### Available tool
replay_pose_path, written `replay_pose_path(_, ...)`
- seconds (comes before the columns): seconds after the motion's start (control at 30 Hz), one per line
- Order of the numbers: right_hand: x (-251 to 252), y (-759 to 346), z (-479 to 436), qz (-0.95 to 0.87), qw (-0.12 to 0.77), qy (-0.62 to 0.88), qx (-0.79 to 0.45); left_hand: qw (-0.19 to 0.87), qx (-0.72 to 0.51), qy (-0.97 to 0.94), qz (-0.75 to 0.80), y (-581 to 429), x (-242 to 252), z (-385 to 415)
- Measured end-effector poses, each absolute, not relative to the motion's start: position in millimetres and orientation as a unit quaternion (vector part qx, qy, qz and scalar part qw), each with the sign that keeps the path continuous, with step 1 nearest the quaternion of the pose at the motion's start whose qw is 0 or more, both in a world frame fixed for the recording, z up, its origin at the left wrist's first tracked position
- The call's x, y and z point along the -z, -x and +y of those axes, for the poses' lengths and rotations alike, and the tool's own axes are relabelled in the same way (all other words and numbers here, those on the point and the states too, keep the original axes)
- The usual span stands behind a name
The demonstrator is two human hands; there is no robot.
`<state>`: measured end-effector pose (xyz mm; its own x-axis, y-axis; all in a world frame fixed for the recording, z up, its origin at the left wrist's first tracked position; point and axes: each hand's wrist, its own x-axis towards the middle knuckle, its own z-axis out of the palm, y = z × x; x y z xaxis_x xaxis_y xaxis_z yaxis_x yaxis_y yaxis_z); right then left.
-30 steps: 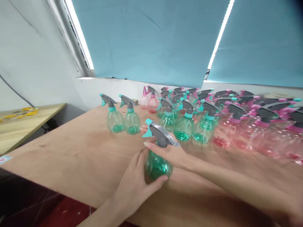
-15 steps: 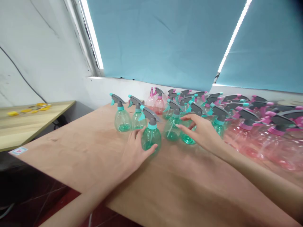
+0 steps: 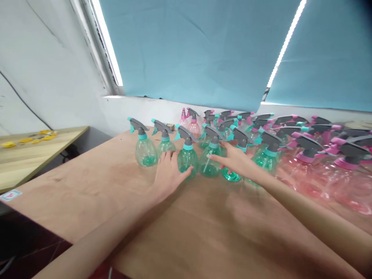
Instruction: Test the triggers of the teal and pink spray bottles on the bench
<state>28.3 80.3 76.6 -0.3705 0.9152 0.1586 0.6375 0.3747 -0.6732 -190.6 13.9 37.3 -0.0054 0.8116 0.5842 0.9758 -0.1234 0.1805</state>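
My left hand [image 3: 171, 170] curves round the left side of a green spray bottle [image 3: 187, 161], its thumb across the front and its fingers partly hidden behind. Close beside that stands a second green spray bottle [image 3: 209, 164]. My right hand [image 3: 232, 157] grips it from the right, thumb on the front, other fingers partly out of sight. Both bottles are upright on the wooden table [image 3: 186, 221], with grey and turquoise trigger heads. Behind my right hand another green bottle [image 3: 231, 175] is partly covered.
Two green spray bottles, one at the left end [image 3: 145, 153], stand left of my left hand. Several pink bottles [image 3: 305, 170] crowd the right side. A blue blind [image 3: 186, 54] hangs behind. At far left, a separate table [image 3: 58, 149] bears yellow pieces [image 3: 26, 140].
The bottle at my left hand has moved back, away from me, into line beside the bottle at my right hand. My right hand has closed in on its bottle. The view has shifted slightly.
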Motion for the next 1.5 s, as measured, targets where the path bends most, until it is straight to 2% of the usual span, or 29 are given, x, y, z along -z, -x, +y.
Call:
replay_pose_path(0.17,-79,-17,88,-0.774,0.278,0.485,-0.297,0.168,0.271,0.691,-0.649,190,-40,22)
replay_pose_path(0.47,-80,-12,92,-0.769,0.260,0.509,-0.286,0.190,0.253,0.687,-0.654,191,-40,32)
replay_pose_path(0.9,-78,-26,73,-0.799,0.257,0.487,-0.243,0.170,0.299,0.705,-0.621,188,-33,16)
replay_pose_path(1.13,-77,-48,34,-0.859,0.264,0.397,-0.186,0.072,0.327,0.745,-0.576,156,-25,-34)
replay_pose_path(1.33,-81,-77,0,-0.872,0.239,0.386,-0.183,-0.174,0.314,0.759,-0.543,117,-23,-58)
replay_pose_path(1.5,-82,-110,-12,-0.862,0.274,0.380,-0.195,-0.242,0.316,0.768,-0.503,89,-23,-69)
